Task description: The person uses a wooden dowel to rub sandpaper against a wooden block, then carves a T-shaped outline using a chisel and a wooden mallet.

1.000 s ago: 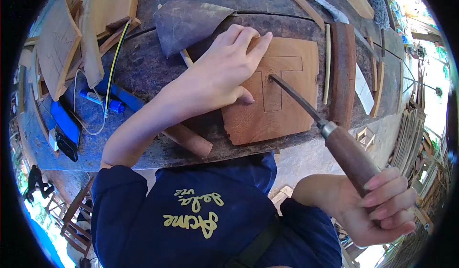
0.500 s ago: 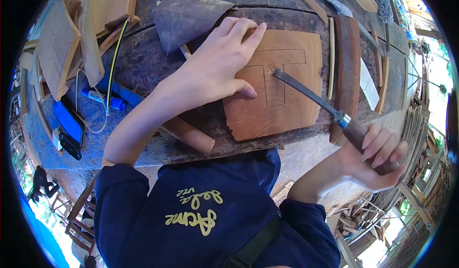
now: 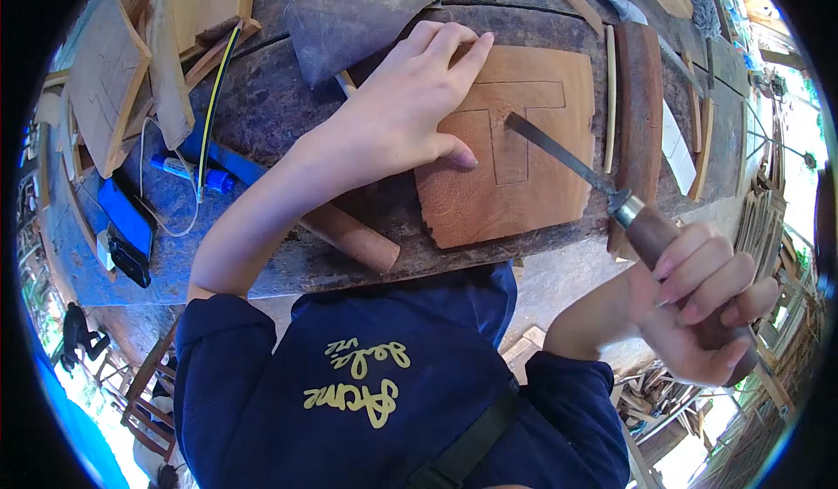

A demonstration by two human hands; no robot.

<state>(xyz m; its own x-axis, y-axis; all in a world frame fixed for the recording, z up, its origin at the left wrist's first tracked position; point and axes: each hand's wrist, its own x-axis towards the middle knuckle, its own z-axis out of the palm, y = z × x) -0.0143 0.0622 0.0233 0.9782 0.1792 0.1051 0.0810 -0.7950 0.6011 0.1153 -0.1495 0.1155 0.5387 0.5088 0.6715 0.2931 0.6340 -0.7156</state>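
A wooden board (image 3: 541, 201) lies on the bench with a T-shaped outline drawn on it in thin dark lines. My left hand (image 3: 410, 113) spreads over its left part, fingertips at the far edge and thumb on the surface. My right hand (image 3: 703, 301) is wrapped round the wooden handle of a chisel (image 3: 567, 159), to the right of the board. The chisel slants down to the left, its tip right at the T where bar and stem meet. Small wood fibres show around that spot.
A dark folded sheet (image 3: 340, 30) and a round wooden stick (image 3: 353, 237) lie left of the board. A thick dark wood bar (image 3: 639, 109) and a thin light rod (image 3: 610, 96) lie right. Further left are a blue marker (image 3: 192, 173), a phone (image 3: 127, 227) and wood offcuts (image 3: 105, 79).
The right hand has shifted a little right and down, farther along the chisel's handle. In view, board and bench sit slightly higher and to the right.
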